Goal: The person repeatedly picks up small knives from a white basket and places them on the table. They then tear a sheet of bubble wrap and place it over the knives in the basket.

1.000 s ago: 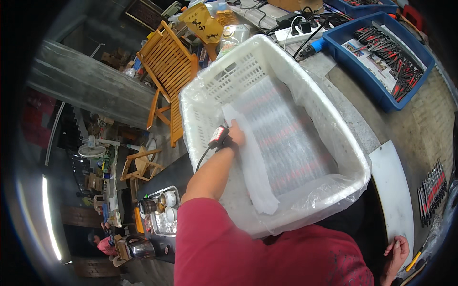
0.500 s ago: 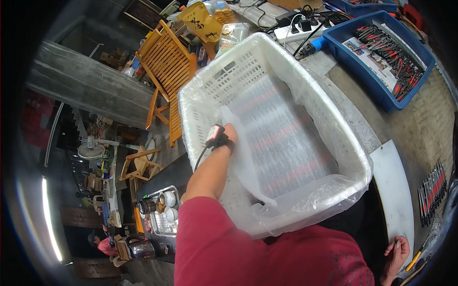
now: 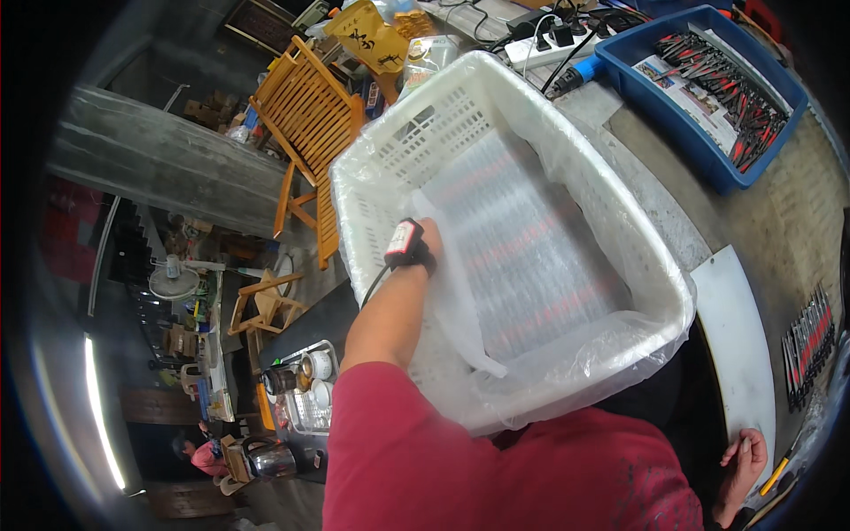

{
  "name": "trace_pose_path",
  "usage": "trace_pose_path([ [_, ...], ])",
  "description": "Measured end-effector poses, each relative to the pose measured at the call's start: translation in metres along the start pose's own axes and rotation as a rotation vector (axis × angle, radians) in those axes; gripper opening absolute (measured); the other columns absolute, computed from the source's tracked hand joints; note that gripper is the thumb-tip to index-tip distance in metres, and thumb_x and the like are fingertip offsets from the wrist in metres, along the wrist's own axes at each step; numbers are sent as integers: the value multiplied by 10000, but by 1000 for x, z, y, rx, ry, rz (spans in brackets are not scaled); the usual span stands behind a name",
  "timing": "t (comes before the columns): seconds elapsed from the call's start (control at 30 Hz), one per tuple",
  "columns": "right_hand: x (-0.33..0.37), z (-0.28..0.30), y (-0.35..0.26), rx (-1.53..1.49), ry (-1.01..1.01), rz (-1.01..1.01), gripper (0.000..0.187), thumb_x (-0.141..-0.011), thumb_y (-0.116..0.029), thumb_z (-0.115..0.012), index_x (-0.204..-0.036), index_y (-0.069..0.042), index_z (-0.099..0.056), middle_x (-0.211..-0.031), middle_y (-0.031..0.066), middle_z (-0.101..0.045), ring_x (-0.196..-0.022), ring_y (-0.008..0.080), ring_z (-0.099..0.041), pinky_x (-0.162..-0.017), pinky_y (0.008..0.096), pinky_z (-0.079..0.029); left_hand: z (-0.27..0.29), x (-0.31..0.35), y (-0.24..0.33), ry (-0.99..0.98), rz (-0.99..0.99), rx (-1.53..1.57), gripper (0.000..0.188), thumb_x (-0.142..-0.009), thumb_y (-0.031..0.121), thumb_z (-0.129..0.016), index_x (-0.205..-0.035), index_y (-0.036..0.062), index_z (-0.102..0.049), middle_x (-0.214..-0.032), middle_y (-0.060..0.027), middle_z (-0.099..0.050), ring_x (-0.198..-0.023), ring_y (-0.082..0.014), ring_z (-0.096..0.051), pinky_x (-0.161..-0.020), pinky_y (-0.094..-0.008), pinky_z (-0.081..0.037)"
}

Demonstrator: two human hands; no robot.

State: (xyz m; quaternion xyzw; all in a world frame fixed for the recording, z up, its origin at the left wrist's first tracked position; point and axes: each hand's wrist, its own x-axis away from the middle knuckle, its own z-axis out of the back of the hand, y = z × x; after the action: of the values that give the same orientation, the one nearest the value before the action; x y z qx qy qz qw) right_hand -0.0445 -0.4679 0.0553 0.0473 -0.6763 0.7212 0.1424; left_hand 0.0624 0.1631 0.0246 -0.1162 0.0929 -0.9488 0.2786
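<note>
A white slatted plastic crate [image 3: 580, 389] lined with clear plastic film stands in front of me. Inside lies a grey, shiny layer [image 3: 531, 257] crossed by red bands, seemingly under translucent plastic. My left hand [image 3: 431, 237] reaches into the crate's left side, by a loose flap of whitish film [image 3: 456, 296]. Its fingers are hidden behind the hand and the black-and-white device [image 3: 404, 241] strapped to my wrist. At the lower right, my right hand [image 3: 750, 451] rests at the end of a white board [image 3: 735, 327], fingers loosely bent, with nothing visible in them.
A blue tray [image 3: 722, 181] of red-and-black slender tools sits at the upper right. More such tools [image 3: 806, 350] lie in a row near the right edge, above a yellow-handled tool [image 3: 776, 476]. A power strip [image 3: 549, 49] and wooden folding chair [image 3: 310, 124] are beyond.
The whole view has shifted slightly. My left hand stays at the crate's left side by the film flap; my right hand remains by the white board, a little higher in the picture.
</note>
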Motion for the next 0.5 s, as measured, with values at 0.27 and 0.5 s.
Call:
trace_pose_path([
  [0.27, 0, 2, 0, -26, -24, -18, 153, -874, -167, -464, -915, -26, -506, -563, 3, -426, -463, 48, -383, -417, 160, -306, 31, 10, 11, -475, -515, 220, 222, -601, 243, -623, -685, 38, -629, -687, -133, -611, -613, -297, -586, -546, -384, -466],
  [0.5, 1, -3, -10, -58, -63, -44, 166, -862, -146, -474, -934, 1, -506, -574, 25, -428, -484, 68, -383, -440, 174, -311, 30, 40, 26, -828, -444, -37, 270, -590, 279, -645, -724, 44, -644, -587, -76, -581, -535, -206, -561, -502, -339, -444],
])
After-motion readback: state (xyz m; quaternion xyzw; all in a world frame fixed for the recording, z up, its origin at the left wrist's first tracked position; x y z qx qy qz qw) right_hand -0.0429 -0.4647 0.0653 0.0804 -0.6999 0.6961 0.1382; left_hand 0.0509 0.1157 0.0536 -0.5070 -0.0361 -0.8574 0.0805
